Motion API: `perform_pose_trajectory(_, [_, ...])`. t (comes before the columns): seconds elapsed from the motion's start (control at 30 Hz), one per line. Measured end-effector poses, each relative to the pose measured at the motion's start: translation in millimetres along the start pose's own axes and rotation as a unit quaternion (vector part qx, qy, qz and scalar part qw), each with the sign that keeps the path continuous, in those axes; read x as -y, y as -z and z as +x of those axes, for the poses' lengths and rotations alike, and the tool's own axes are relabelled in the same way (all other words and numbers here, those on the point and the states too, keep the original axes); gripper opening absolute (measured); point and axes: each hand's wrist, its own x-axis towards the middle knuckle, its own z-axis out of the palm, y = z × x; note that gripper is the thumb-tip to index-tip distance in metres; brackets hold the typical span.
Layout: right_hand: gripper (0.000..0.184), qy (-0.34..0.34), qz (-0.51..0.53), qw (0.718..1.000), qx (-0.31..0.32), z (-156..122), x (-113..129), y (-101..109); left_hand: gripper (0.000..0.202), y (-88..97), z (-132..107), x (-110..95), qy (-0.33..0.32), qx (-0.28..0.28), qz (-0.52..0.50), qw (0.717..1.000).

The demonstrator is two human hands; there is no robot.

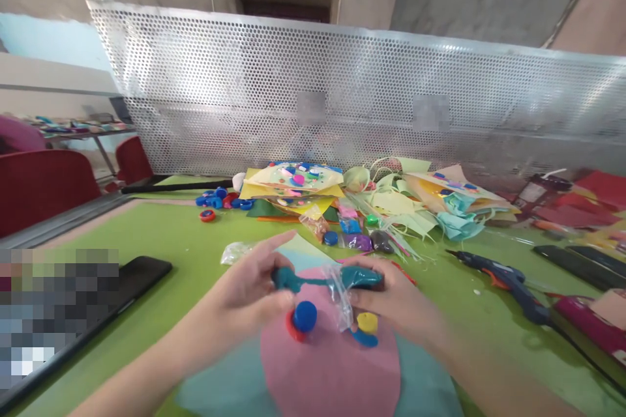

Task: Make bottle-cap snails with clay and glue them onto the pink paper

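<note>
Teal modelling clay (313, 281) stretches in a thin strand between my two hands. My left hand (249, 290) grips one lump of it. In my right hand (394, 293) is the other lump, still partly in a clear plastic wrapper (341, 303) that hangs down. Below them lies a pink paper shape (332, 371) on light blue paper (220, 384). On the pink paper sit a blue bottle cap (305, 316) leaning on a red ring-shaped cap (292, 329), and a yellow piece (368, 322) by a blue cap (364, 337).
Wrapped clay packets (359, 242) and a pile of decorated paper (293, 182) lie behind my hands. Blue and red caps (218, 198) are at the back left. A glue gun (508, 280) rests at right, a tablet (141, 277) at left. A perforated metal screen (274, 78) stands behind.
</note>
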Motion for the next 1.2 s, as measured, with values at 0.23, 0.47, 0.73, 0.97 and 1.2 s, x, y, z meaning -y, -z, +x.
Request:
perform_pose_trajectory(0.23, [0.026, -0.026, -0.082, 0.996, -0.003, -1.4, -4.9, -5.2, 0.054, -14.3, -4.4, 7.8, -0.138, -0.132, 0.292, 0.937])
perform_pose_trajectory(0.47, [0.03, -0.028, -0.134, 0.991, 0.004, -3.0, -4.8, -9.4, 0.056, -20.3, -5.8, 12.5, -0.152, -0.137, 0.331, 0.921])
perform_pose_trajectory(0.73, [0.016, 0.017, -0.199, 0.98, 0.007, -10.0, 4.4, -18.9, 0.064, -20.9, -4.5, 16.3, -0.136, -0.153, 0.343, 0.917])
perform_pose_trajectory(0.97, [0.015, 0.018, -0.265, 0.964, -0.01, -11.2, 5.2, -24.9, 0.07, -25.0, -1.2, 14.0, -0.148, -0.188, 0.316, 0.918])
perform_pose_trajectory(1.2, [0.016, 0.059, -0.118, 0.986, -0.097, -4.3, 0.0, -14.8, 0.071, -9.9, -0.8, 7.6, -0.104, -0.245, 0.318, 0.91])
